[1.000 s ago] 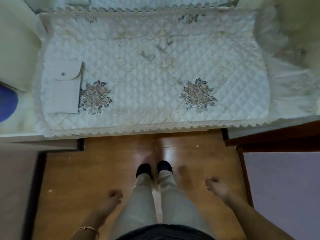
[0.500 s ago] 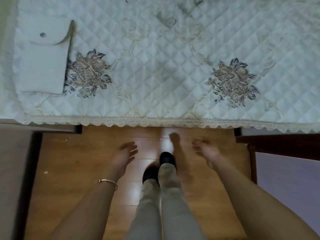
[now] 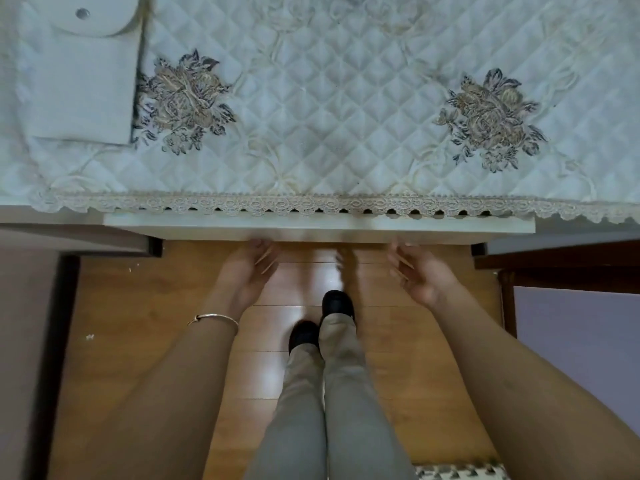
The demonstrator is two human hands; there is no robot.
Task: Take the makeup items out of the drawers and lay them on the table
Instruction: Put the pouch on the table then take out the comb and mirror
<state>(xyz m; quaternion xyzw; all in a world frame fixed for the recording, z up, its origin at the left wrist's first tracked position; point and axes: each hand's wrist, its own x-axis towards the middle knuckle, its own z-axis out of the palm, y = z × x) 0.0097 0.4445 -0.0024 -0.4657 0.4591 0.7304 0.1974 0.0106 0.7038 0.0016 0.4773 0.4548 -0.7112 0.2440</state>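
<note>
- Head view, from the left: a white pouch with a snap flap lies on the quilted cloth covering the surface, up and well to the left of the left hand. What the pouch holds cannot be told, and no loose makeup item shows on the cloth.
- Left hand, with a bracelet on its wrist: palm up, fingers loosely curled and holding nothing, fingertips at the lower edge of the drawer front.
- Drawer front, straight ahead of both hands: it juts slightly past the surface edge under the lace trim, barely open by my reading. Its inside is hidden, so the makeup items, presumably in there, are unseen.
- Right hand: also palm up, fingers spread and empty, just short of the same edge.
- Judgement: the task is at its start; the drawer needs pulling out, and every item remains to be lifted and laid on the cloth.
</note>
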